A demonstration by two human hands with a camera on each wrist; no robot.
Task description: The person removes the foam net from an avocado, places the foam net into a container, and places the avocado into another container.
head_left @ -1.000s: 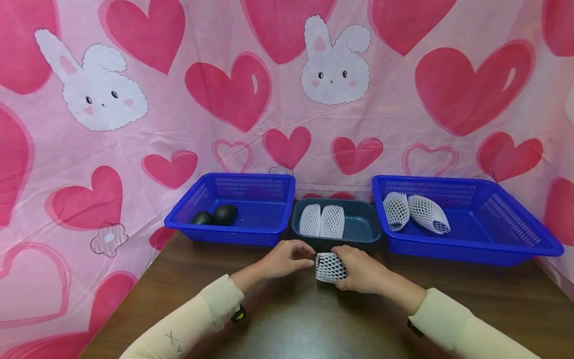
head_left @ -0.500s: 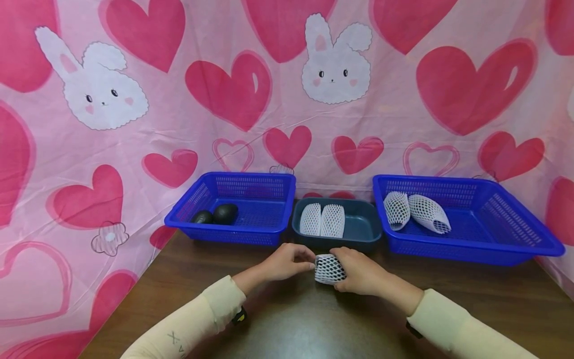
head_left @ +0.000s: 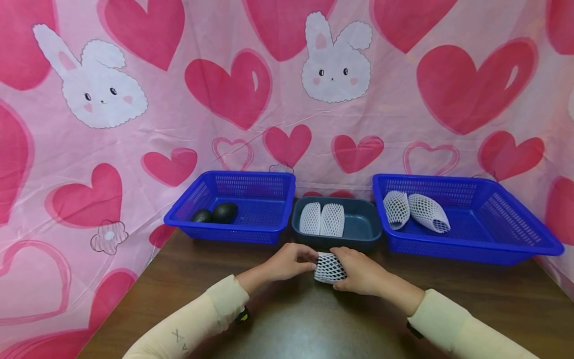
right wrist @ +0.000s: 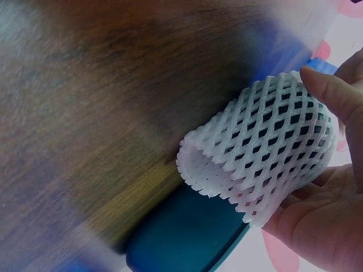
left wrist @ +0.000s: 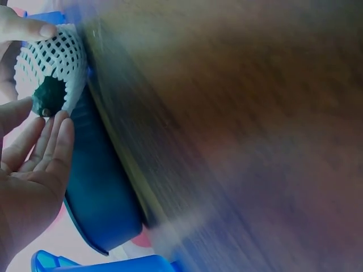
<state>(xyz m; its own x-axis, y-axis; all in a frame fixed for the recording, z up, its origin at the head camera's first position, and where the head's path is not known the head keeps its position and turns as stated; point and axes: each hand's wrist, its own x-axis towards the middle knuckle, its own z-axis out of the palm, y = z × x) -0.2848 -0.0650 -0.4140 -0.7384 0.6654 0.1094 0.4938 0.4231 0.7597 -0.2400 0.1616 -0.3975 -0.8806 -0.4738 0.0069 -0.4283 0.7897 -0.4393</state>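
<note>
In the head view, my right hand (head_left: 362,272) grips a white foam fruit net (head_left: 329,269) above the table, in front of the dark green tray. The right wrist view shows thumb and fingers on either side of the foam net (right wrist: 272,133). An avocado (left wrist: 50,95) is inside it, its stem end showing at the net's mouth in the left wrist view. My left hand (head_left: 290,262) is at that mouth. Its fairly straight fingers and thumb (left wrist: 12,115) lie around the stem end, close to or touching it.
Behind the hands, a dark green tray (head_left: 364,225) holds two flat foam nets (head_left: 333,221). To its left, a blue basket (head_left: 260,209) contains two dark avocados (head_left: 225,213). The blue basket (head_left: 489,229) at right holds two netted pieces (head_left: 428,213).
My left hand has shifted slightly right and now meets the mouth of the net. The right hand keeps its grip almost in place.
</note>
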